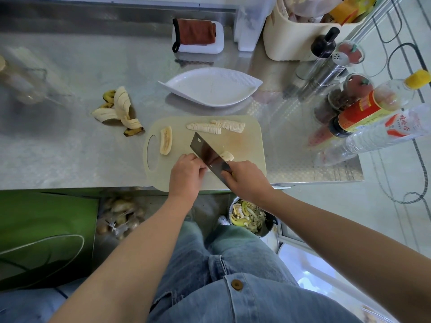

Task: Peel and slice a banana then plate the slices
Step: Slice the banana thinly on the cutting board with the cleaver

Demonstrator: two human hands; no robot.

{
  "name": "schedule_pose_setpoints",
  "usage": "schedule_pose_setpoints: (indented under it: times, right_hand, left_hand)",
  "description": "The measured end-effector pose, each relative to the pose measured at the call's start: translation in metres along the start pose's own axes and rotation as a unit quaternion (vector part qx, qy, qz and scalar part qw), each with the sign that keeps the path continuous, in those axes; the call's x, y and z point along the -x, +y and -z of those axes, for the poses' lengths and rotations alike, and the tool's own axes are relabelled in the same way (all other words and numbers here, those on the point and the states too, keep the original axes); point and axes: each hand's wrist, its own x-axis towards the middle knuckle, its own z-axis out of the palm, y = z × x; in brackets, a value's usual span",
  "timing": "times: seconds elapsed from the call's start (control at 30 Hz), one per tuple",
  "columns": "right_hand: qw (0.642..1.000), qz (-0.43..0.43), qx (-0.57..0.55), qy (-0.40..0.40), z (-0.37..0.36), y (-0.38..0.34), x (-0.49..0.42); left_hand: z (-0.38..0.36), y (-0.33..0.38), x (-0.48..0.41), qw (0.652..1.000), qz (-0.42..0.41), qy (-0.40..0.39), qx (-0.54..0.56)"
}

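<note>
Right hand [247, 180] grips the knife [207, 152] by the handle, fingers wrapped closed. The blade runs diagonally, far-left, over the near part of the board [253, 145]. Left hand [186, 173] is on the blade's left, fingers curled, knuckles against the flat. Can't tell if they pin anything, it's hidden. Banana stub [227, 156] pokes out on the blade's right side, just beyond the right hand's fingers. Lengthwise half [166, 140] lies cut face up at board left, clear of both hands. Two slice rows [217, 127] at the far edge. Plate [210, 89] beyond the board, no slices on it. Peel [119, 108] on the table [70, 148], far left.
</note>
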Motion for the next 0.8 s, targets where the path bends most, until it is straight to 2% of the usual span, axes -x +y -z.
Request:
schedule_pose_setpoints:
  times: [0.3, 0.57, 0.8]
  right_hand:
    - [0.999, -0.031, -0.002, -0.03, -0.0075, -0.0026, 0.0008]
    - [1.0, -0.01, -0.022, 0.013, -0.0016, -0.0016, -0.0006]
    - [1.0, -0.006, -0.014, 0.001, -0.0003, -0.0005, 0.001]
  left_hand:
    - [0.0013, 0.0003, 0.0003, 1.0, -0.002, 0.0, 0.003]
    - [0.0008, -0.0009, 0.0003, 1.0, -0.006, 0.01, 0.003]
    - [0.0015, -0.0001, 0.0004, 1.0, -0.017, 0.008, 0.0]
